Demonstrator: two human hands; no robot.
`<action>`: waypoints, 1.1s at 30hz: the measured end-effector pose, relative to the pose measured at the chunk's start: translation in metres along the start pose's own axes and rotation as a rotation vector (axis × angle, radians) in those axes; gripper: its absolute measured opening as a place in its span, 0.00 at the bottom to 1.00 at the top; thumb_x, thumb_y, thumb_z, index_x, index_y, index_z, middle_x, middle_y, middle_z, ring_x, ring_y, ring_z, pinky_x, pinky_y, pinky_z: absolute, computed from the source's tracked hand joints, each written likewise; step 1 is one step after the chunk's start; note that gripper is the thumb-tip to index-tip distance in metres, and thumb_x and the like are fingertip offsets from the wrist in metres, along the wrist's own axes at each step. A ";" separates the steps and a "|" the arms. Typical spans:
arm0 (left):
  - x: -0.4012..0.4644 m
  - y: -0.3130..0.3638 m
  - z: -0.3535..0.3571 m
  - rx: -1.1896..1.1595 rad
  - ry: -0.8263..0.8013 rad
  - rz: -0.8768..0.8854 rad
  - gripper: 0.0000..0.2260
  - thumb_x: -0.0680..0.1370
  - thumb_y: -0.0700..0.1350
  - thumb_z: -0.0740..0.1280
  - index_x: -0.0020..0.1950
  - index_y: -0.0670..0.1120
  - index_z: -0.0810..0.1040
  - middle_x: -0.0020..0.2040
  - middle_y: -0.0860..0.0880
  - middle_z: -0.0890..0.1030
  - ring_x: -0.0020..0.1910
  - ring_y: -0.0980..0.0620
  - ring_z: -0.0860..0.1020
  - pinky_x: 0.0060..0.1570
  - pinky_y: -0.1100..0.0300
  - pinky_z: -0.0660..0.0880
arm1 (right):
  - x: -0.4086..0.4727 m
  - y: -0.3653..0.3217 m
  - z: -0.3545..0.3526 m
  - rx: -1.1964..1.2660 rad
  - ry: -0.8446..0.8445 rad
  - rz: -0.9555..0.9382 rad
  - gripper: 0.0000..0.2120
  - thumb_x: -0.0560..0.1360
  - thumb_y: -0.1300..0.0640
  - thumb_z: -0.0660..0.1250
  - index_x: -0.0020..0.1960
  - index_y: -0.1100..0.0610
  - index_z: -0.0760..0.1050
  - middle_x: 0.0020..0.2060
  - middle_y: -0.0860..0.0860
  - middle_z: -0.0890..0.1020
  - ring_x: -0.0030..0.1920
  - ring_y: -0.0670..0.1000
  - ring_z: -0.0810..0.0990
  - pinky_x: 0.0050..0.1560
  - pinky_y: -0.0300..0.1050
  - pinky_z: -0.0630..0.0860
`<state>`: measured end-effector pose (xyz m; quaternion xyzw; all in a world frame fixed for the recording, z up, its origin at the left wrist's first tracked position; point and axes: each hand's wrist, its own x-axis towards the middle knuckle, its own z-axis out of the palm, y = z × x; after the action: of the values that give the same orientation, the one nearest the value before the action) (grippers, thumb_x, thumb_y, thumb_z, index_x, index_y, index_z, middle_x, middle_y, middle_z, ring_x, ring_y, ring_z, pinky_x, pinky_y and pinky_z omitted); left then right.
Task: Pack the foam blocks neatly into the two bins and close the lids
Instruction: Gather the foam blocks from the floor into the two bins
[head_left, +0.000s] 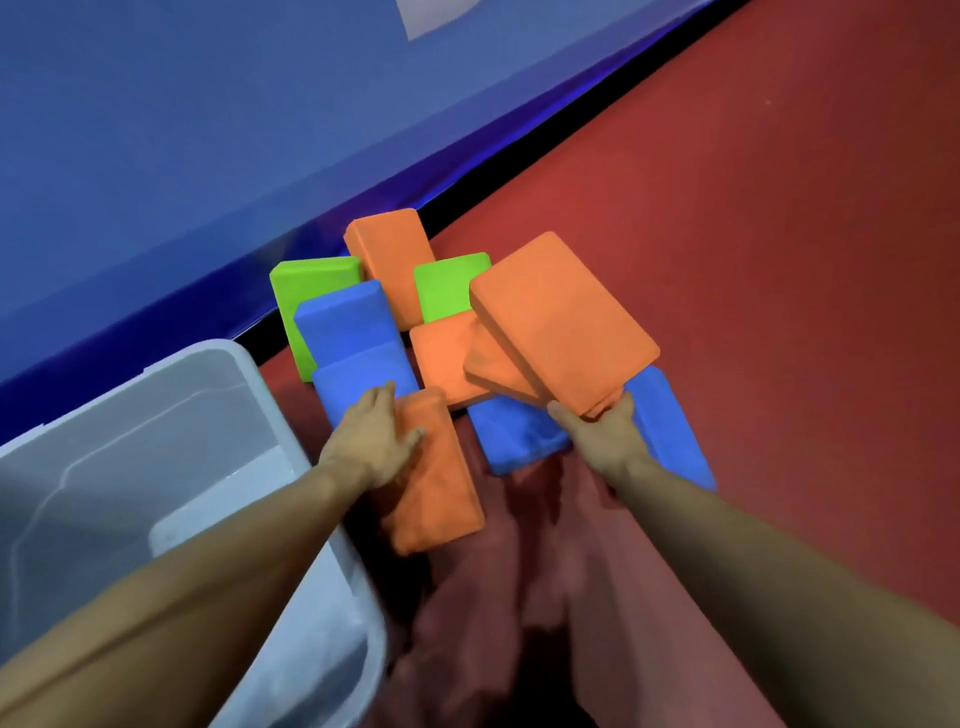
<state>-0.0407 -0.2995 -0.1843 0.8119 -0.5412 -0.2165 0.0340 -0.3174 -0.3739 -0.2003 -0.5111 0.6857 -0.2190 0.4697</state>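
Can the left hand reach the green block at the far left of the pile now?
Probably not directly. The left hand rests on an orange block, and two blue blocks lie between it and the green block, covering its near part.

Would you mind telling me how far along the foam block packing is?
Nothing looks packed: the translucent plastic bin appears empty. In hand: the left hand grips an orange foam block; the right hand lifts a larger orange foam block. Blue and green blocks remain on the red floor; no lids visible.
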 end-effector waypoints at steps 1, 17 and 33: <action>0.013 -0.007 0.005 0.034 -0.021 -0.008 0.40 0.79 0.60 0.66 0.81 0.40 0.53 0.80 0.38 0.58 0.78 0.39 0.59 0.76 0.48 0.58 | 0.008 0.001 0.006 0.093 0.017 0.036 0.47 0.71 0.47 0.78 0.78 0.61 0.54 0.71 0.55 0.73 0.71 0.56 0.73 0.70 0.47 0.68; 0.004 0.008 0.013 -0.074 -0.083 0.026 0.30 0.64 0.67 0.76 0.51 0.54 0.65 0.47 0.53 0.76 0.45 0.48 0.75 0.43 0.55 0.68 | 0.031 -0.015 0.028 0.798 0.138 0.324 0.40 0.59 0.37 0.82 0.60 0.50 0.64 0.59 0.56 0.79 0.46 0.56 0.82 0.38 0.51 0.81; -0.180 -0.003 -0.167 -0.317 0.257 0.070 0.30 0.64 0.67 0.77 0.50 0.54 0.63 0.44 0.57 0.75 0.41 0.53 0.75 0.38 0.54 0.71 | -0.147 -0.123 0.016 0.426 0.045 -0.124 0.34 0.71 0.43 0.77 0.63 0.56 0.60 0.53 0.56 0.81 0.51 0.53 0.78 0.52 0.43 0.70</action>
<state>-0.0308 -0.1675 0.0227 0.7978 -0.5195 -0.1923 0.2378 -0.2368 -0.2848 -0.0501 -0.4366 0.6017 -0.3985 0.5372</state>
